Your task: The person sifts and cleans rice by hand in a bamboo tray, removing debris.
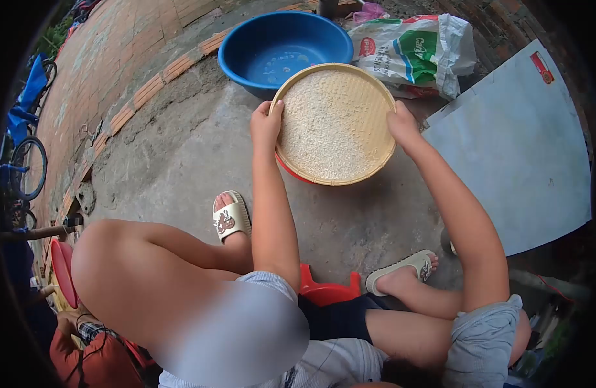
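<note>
A round woven bamboo winnowing tray [370, 103] is held out in front of me, with pale rice-like grain [327, 139] spread over its left and lower part. My left hand [267, 126] grips the tray's left rim, thumb at the edge. On the opposite rim, my right hand [404, 126] is closed, its fingers partly hidden. Below the tray, a red edge [291, 169] peeks out; the rest of that thing is covered. Just behind stands a large blue plastic basin [285, 52], partly overlapped by the tray.
A printed white sack [417, 55] lies behind the tray. To the right is a large pale flat sheet [518, 155]. A red plastic stool [330, 291] shows beneath me. At left are a bicycle [29, 168], a pink-red basin [64, 273] and a person in orange-red clothing [100, 359].
</note>
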The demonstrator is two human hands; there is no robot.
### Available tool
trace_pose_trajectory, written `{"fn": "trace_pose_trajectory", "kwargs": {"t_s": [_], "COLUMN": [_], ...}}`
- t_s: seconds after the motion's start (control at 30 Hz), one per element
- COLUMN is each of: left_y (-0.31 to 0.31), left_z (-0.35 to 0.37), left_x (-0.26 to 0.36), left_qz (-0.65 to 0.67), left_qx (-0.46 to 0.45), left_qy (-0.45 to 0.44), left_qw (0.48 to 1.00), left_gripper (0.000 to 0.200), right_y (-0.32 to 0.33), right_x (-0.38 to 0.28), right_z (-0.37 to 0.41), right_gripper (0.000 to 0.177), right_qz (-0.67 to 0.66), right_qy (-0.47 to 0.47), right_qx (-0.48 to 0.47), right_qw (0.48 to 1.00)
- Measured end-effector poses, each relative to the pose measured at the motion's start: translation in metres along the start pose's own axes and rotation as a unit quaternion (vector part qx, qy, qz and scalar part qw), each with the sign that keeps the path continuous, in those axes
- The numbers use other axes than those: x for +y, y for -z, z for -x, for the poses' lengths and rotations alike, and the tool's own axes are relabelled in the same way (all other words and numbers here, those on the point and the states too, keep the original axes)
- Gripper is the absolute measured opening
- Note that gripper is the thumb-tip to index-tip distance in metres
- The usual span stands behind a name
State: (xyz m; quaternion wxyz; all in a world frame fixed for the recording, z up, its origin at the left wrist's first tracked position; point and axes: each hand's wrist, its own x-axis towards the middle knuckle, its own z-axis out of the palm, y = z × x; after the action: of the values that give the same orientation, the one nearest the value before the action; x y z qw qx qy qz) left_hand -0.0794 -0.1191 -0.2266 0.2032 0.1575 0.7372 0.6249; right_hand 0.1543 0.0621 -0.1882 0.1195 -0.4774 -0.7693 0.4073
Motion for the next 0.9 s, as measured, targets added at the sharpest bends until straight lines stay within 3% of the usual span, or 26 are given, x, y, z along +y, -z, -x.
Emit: {"fn": "trace_pose_trajectory", "kwargs": {"t_s": [0.03,0.1,0.17,0.23,0.27,0.33,0.4,0.5,0.53,0.63,0.67,0.73,0.9], "left_y": [0.003,0.008,0.013,0.010,0.008,0.010,0.008,0.010,0.004,-0.001,-0.003,-0.008,-0.011], "left_z": [0.000,0.002,-0.006,-0.008,-0.008,-0.008,-0.006,0.009,0.011,0.006,0.000,-0.006,-0.023], "left_x": [-0.003,-0.016,-0.025,-0.035,-0.038,-0.046,-0.057,-0.074,-0.074,-0.089,-0.091,-0.094,-0.114], "left_qz": [0.036,-0.026,-0.118,-0.121,-0.099,-0.107,-0.100,-0.266,-0.263,-0.329,-0.327,-0.162,-0.201], "left_qx": [-0.005,0.004,0.016,0.008,0.006,-0.014,-0.033,0.063,0.059,0.183,0.185,0.064,0.002], "left_qy": [0.041,0.053,0.027,0.013,0.001,0.001,0.007,-0.016,-0.013,-0.155,-0.152,-0.003,-0.029], "left_qw": [0.998,0.998,0.993,0.993,0.995,0.994,0.994,0.962,0.963,0.914,0.914,0.985,0.979], "left_gripper": [0.030,0.031,0.034,0.035,0.037,0.036,0.036,0.032,0.032,0.032,0.032,0.035,0.033], "right_y": [-0.019,-0.053,-0.072,-0.088,-0.098,-0.107,-0.108,-0.108,-0.105,-0.100,-0.100,-0.092,-0.088], "right_x": [0.014,0.030,0.043,0.062,0.066,0.077,0.082,0.070,0.064,0.053,0.056,0.064,0.084], "right_z": [-0.007,0.008,0.007,0.015,0.015,0.020,0.020,0.024,0.022,0.019,0.013,0.004,-0.017], "right_gripper": [0.023,0.022,0.022,0.024,0.024,0.025,0.026,0.027,0.028,0.027,0.027,0.028,0.033], "right_qz": [0.000,-0.049,-0.081,-0.212,-0.221,-0.155,-0.136,-0.052,0.001,0.076,0.078,0.013,0.027], "right_qy": [0.088,0.006,-0.009,-0.011,-0.018,0.012,0.010,0.019,0.035,0.024,0.026,-0.080,-0.050], "right_qx": [0.142,0.155,0.145,0.134,0.130,0.216,0.197,0.187,0.201,0.235,0.233,0.099,0.068], "right_qw": [0.986,0.987,0.986,0.968,0.966,0.964,0.971,0.981,0.979,0.969,0.969,0.992,0.996]}}
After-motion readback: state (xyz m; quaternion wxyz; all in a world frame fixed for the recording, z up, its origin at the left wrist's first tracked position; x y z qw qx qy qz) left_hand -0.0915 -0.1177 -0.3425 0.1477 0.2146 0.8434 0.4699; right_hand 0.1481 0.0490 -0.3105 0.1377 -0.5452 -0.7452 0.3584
